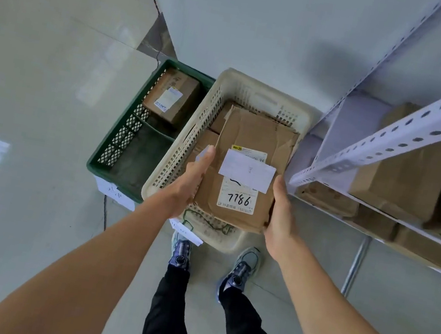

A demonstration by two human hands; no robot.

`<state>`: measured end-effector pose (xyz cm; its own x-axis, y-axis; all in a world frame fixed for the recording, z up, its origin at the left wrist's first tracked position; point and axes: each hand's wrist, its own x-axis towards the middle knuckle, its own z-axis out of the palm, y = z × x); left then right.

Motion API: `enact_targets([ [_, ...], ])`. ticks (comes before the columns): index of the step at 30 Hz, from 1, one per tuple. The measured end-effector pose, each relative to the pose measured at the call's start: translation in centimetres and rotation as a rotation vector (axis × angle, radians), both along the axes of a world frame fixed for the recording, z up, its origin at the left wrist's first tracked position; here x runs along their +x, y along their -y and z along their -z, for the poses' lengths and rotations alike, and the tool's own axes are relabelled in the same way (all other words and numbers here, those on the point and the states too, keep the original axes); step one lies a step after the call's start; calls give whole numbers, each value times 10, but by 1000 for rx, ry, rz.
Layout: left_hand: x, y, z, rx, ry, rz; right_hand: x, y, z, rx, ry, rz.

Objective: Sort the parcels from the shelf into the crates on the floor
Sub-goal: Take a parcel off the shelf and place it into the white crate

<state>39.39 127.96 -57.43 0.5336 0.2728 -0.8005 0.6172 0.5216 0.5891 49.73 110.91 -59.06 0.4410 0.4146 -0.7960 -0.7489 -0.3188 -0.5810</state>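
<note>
A crumpled brown cardboard parcel (pixel 253 140) with a white label marked 7786 is held flat above the cream crate (pixel 244 86). My left hand (pixel 190 182) grips its left edge, thumb on top. On the opposite edge my right hand (pixel 278 214) holds the parcel. Other brown parcels (pixel 202 143) lie inside the cream crate under it. The green crate (pixel 119 135) to the left holds one taped box (pixel 171 97) at its far end. More parcels (pixel 404 180) lie on the white metal shelf (pixel 392 143) at the right.
Both crates stand on the pale tiled floor against a white wall. Paper tags hang from the crates' near rims. My feet (pixel 240 269) in grey-blue shoes stand just behind the cream crate. A shelf leg (pixel 354 268) drops to the floor on the right.
</note>
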Motion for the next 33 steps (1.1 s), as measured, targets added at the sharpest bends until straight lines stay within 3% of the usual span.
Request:
enact_targets([
  [7,10,-29,150,-47,-100,22,0,-31,142,-171,-123,-40],
  [13,19,-47,290,-103,-171,180,4,-43,276,-279,-170,55],
  [17,23,-52,341,-71,-238,183,7,-46,338,-336,-172,76],
  [25,51,-61,414,10,-325,396,-2,-64,428,-414,-201,217],
  [33,59,-61,450,17,-270,269,14,-67,475,-383,-247,311],
])
